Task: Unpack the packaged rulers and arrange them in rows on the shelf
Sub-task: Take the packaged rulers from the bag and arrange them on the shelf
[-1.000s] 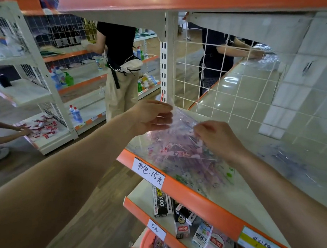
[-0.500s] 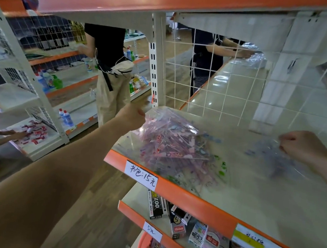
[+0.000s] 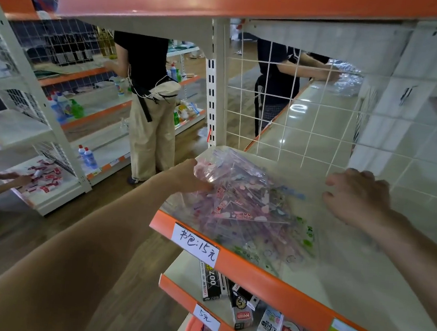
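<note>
Two readable: tag "书包:15元" [image 3: 198, 245], tag "5元" [image 3: 206, 317]; left grip [image 3: 183, 178] holds ruler bag [image 3: 248, 203], right grip [image 3: 356, 198] slack.

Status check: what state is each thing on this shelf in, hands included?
Ruler bag: lying on the shelf, full, left end lifted.
Left hand: grips the bag's left end.
Right hand: empty, fingers loosely curled, right of the bag.
Price label: stuck on the shelf's orange edge.

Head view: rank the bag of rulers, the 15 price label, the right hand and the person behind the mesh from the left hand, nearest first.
1. The bag of rulers: gripped by the left hand.
2. The price label: just below, on the shelf edge.
3. The right hand: farther right, over the shelf.
4. The person behind the mesh: far back.
</note>
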